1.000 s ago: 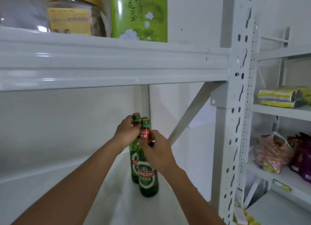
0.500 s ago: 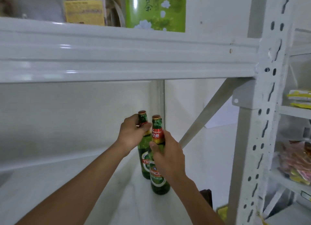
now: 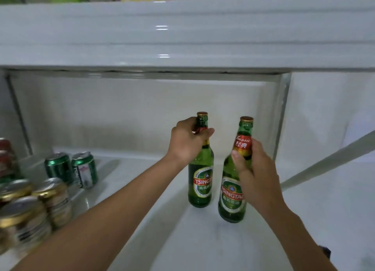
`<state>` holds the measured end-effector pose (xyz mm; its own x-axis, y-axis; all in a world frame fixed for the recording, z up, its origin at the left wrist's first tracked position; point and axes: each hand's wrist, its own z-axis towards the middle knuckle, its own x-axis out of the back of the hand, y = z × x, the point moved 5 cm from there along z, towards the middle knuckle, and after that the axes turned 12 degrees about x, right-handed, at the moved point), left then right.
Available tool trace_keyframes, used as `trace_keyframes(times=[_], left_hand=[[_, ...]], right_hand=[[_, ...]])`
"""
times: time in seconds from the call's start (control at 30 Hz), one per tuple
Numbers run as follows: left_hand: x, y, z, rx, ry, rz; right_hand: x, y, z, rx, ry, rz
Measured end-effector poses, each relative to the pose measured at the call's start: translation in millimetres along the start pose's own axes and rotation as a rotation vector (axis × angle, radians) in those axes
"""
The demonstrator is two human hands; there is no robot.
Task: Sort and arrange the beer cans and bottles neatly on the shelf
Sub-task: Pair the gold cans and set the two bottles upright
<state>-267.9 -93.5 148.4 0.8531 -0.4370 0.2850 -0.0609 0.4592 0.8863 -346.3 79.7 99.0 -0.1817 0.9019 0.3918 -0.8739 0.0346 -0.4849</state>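
Fingers (image 3: pixel 205 133) of the left hand (image 3: pixel 187 140) curl round the neck of the left bottle (image 3: pixel 200 181), and the right hand (image 3: pixel 254 175) wraps the neck and shoulder of the right bottle (image 3: pixel 233 195). Both green bottles stand upright on the white shelf (image 3: pixel 203 240), near each other but apart. My worry is the high grip: held that far above the base, a bottle could tip or swing, and glass might knock glass if they are brought together carelessly. The upper shelf beam (image 3: pixel 182 37) hangs low over the caps, so lifting risks a bump. Green cans (image 3: pixel 71 169) and gold-topped cans (image 3: pixel 26 205) crowd the left, and a sweeping forearm could topple them.
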Motion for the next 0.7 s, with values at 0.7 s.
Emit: trace_keyframes(times=[0.7], left_hand=[[189,-102,31,0.174,0.084,0.008]], right_hand=[[-171,-100,13,-0.017,-0.166,0.23]])
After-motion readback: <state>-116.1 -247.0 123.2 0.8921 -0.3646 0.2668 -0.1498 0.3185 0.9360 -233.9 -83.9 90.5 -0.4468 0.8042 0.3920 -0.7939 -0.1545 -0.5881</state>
